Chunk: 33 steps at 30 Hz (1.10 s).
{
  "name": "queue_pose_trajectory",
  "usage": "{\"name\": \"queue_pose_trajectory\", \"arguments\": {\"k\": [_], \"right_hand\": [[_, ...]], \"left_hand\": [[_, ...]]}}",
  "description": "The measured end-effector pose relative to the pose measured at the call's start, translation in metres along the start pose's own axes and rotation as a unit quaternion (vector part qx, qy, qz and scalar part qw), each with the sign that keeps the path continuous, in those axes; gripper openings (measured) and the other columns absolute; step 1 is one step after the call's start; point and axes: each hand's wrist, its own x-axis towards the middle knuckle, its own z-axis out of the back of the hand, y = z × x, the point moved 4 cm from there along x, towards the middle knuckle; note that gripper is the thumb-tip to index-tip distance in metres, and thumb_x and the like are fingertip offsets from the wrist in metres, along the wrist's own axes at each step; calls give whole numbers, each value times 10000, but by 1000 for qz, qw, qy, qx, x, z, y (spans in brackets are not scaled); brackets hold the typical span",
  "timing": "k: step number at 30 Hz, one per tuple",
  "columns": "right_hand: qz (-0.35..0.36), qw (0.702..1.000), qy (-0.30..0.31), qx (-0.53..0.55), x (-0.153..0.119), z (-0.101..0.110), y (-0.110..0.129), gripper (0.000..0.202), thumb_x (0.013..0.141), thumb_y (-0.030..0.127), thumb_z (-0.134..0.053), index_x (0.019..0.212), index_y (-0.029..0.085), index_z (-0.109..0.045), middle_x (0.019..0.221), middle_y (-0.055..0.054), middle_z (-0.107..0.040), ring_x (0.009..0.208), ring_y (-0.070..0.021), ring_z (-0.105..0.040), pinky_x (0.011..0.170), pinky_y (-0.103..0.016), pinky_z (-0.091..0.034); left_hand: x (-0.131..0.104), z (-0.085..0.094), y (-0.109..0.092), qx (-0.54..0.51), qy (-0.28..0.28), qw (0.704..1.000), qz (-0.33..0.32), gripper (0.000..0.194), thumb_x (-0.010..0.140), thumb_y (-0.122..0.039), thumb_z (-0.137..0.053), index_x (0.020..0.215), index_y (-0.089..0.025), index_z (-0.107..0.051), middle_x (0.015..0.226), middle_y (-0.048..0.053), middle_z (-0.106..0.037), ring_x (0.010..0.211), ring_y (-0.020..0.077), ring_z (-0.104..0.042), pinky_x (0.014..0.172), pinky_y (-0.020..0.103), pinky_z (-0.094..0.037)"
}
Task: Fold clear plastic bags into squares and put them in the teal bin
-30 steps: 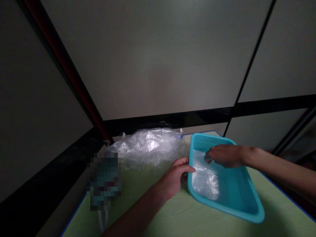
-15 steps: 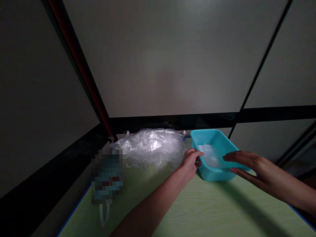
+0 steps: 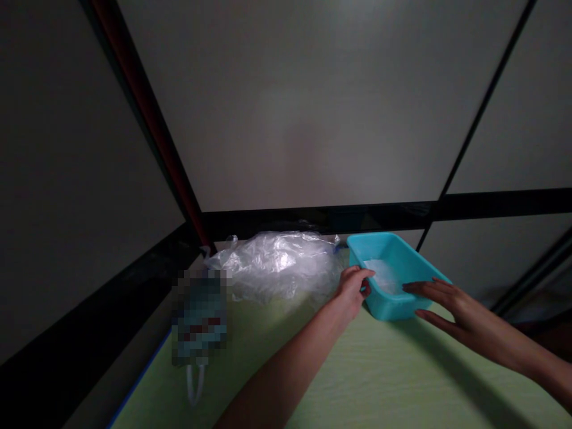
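A turquoise rectangular plastic basin [image 3: 393, 308] stands towards the back right of the table, with something whitish and translucent [image 3: 382, 274] lying on its bottom. My left hand [image 3: 355, 289] grips the basin's left rim, thumb over the edge and fingers curled against the outside. At the front right corner, my right hand [image 3: 440, 301] straddles the rim, with its fingers stretched over the top and the thumb low along the outer front wall. Left of the basin lies a crumpled clear plastic bag [image 3: 286, 262].
The light green table [image 3: 393, 369] has a blue edge. A pixelated item with a white loop handle [image 3: 195, 384] lies at the left. Pale panels [image 3: 313, 119] with black trim stand close behind the table.
The basin's front end has shifted slightly away from me, with both hands staying at its rim. The view has moved slightly. The bag has not visibly moved.
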Motion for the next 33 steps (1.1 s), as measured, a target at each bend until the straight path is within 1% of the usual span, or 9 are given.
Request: {"name": "queue_pose_trajectory", "arguments": {"k": [6,12,16,19,22,25,27,29,33], "right_hand": [[-33,999,-5,40,13,10,8,366,853,433,-438,1100,191,-558,1127,-100,-602,1016,-263,-562,860,-391,-460],[2,998,-46,52,51,19,60,282,884,351,-391,1007,187,-585,1035,-84,-634,935,-229,-597,793,-344,-472],[43,999,-13,8,99,-15,101,228,867,248,-415,951,180,-615,946,-75,-659,837,-221,-624,737,-330,-474],[45,999,-10,2,141,-51,121,300,843,270,-462,1104,159,-563,1118,-106,-605,989,-243,-576,803,-339,-456],[34,999,-20,-13,179,-85,136,547,825,331,-495,1303,96,-371,1381,-164,-338,1234,-276,-349,957,-374,-342],[24,999,-25,-27,204,-113,149,703,808,392,-514,1374,97,-219,1452,-142,-157,1317,-288,-126,1031,-432,-208],[15,999,-27,-35,214,-128,155,707,818,406,-506,1381,117,-193,1461,-141,-112,1323,-292,-75,1039,-469,-154],[8,999,-29,-41,217,-139,158,614,837,389,-503,1354,162,-263,1450,-131,-174,1302,-308,-158,1019,-516,-167],[14,999,-31,-41,217,-151,159,360,858,301,-514,1195,186,-461,1274,-83,-438,1098,-256,-466,895,-499,-372]], "left_hand": [[-23,16,0,15,49,999,-7,170,811,-290,-561,874,-133,-538,796,4,-549,667,89,-534,624,227,-427],[-83,59,7,104,144,984,1,188,624,-262,-668,687,-137,-543,637,-20,-529,596,95,-490,565,222,-329],[-112,91,11,172,145,974,-25,114,591,-178,-627,651,-133,-542,600,-30,-502,575,96,-438,551,223,-300],[-124,105,14,213,120,968,-54,58,604,-132,-560,636,-144,-513,595,-34,-480,573,99,-419,547,224,-293],[-133,109,17,254,99,959,-83,69,604,-80,-498,612,-149,-504,593,-32,-471,576,103,-417,551,225,-298],[-139,107,21,279,104,950,-94,101,592,-53,-478,599,-145,-518,581,-32,-475,560,104,-421,539,222,-307],[-138,106,23,284,102,948,-99,107,594,-48,-474,594,-144,-521,574,-32,-476,564,107,-430,542,221,-317],[-136,107,26,282,98,949,-102,106,596,-48,-475,588,-143,-521,568,-32,-475,567,109,-436,543,220,-322],[-131,110,31,267,92,954,-104,101,595,-50,-482,577,-140,-523,556,-32,-474,554,105,-430,530,217,-319]]}}
